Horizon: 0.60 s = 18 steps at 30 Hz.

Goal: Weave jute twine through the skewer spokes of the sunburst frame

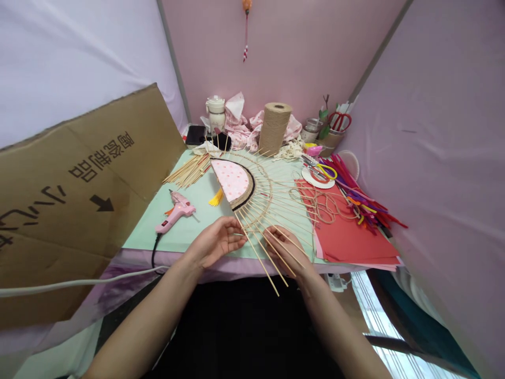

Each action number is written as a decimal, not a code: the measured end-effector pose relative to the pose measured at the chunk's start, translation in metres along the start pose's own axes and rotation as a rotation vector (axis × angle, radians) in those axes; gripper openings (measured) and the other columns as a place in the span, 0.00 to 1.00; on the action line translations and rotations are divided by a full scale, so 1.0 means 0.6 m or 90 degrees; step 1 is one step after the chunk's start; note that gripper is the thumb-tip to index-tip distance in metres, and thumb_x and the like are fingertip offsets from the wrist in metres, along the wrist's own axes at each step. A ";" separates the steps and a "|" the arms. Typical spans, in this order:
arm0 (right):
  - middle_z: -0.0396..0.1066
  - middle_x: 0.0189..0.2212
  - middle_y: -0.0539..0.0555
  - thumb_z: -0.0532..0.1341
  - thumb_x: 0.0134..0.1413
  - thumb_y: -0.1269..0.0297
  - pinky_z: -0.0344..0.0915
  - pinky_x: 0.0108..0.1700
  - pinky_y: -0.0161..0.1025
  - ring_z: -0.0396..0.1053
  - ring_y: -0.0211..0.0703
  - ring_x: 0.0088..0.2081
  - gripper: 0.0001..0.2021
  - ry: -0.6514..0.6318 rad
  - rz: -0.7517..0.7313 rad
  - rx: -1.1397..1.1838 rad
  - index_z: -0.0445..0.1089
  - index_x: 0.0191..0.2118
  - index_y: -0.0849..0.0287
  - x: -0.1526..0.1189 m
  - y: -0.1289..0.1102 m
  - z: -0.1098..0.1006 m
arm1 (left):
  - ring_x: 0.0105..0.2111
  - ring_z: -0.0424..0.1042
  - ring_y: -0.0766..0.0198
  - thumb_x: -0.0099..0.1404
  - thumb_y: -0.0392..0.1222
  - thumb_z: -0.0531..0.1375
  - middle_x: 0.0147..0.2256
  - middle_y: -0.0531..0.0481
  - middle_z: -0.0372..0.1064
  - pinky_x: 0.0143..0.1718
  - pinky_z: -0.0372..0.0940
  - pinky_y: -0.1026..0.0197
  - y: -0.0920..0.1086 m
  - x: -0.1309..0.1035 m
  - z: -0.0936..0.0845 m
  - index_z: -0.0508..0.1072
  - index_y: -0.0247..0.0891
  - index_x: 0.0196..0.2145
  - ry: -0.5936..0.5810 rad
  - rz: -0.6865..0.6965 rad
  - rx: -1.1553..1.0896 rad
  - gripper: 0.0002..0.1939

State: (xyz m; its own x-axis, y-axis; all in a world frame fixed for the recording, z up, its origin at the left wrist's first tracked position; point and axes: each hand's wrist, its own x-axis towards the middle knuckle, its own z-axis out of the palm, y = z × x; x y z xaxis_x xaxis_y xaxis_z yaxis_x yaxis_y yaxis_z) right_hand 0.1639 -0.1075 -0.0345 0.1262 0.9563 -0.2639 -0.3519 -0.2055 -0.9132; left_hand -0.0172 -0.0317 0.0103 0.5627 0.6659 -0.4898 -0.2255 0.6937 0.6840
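A half-round fan (pixel 233 179) with a pink dotted centre, a black band and a twine band lies on the pale green cloth. Thin bamboo sticks (pixel 263 248) radiate from it, and a ring of twine (pixel 271 192) runs across them. My left hand (pixel 221 241) is at the near end stick, its fingers curled in; what its fingertips pinch is too small to make out. Under the nearest sticks, my right hand (pixel 284 251) has thumb and fingers closed on the twine. A yellow tassel (pixel 216 198) lies beside the fan's straight edge.
A pink glue gun (pixel 177 211) lies left, near loose sticks (pixel 189 171) and a big cardboard sheet (pixel 90 200). Behind stand a twine spool (pixel 275 129) and a white bottle (pixel 215 113). Red sheets (pixel 351 237), yellow-handled scissors (pixel 325 169) and coloured pipe cleaners (pixel 366 202) lie right.
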 end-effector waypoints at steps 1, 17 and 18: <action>0.56 0.20 0.45 0.68 0.42 0.53 0.45 0.20 0.31 0.49 0.30 0.20 0.15 -0.005 -0.004 -0.010 0.66 0.28 0.57 0.001 0.001 0.000 | 0.28 0.73 0.65 0.62 0.39 0.54 0.29 0.45 0.71 0.34 0.70 0.64 0.001 -0.002 0.001 0.71 0.31 0.29 -0.004 0.000 -0.006 0.09; 0.61 0.19 0.45 0.69 0.38 0.54 0.50 0.22 0.34 0.53 0.32 0.19 0.14 0.089 -0.056 0.105 0.66 0.24 0.56 0.016 0.008 0.047 | 0.35 0.76 0.57 0.62 0.36 0.55 0.34 0.48 0.69 0.40 0.71 0.56 0.000 -0.030 0.048 0.71 0.33 0.32 -0.053 -0.009 -0.042 0.05; 0.64 0.21 0.47 0.69 0.38 0.54 0.53 0.24 0.35 0.56 0.33 0.21 0.14 0.090 -0.070 0.119 0.67 0.24 0.56 0.019 0.010 0.051 | 0.35 0.76 0.57 0.62 0.36 0.55 0.34 0.47 0.69 0.40 0.70 0.56 -0.001 -0.032 0.048 0.71 0.33 0.32 -0.050 -0.009 -0.043 0.05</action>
State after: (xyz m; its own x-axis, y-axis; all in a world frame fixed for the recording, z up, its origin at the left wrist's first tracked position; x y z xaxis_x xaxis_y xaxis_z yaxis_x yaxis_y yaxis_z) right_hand 0.1346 -0.0916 -0.0335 0.2965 0.9296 -0.2187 -0.4921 -0.0475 -0.8692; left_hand -0.0047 -0.0528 0.0349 0.6267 0.6339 -0.4533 -0.2690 0.7219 0.6376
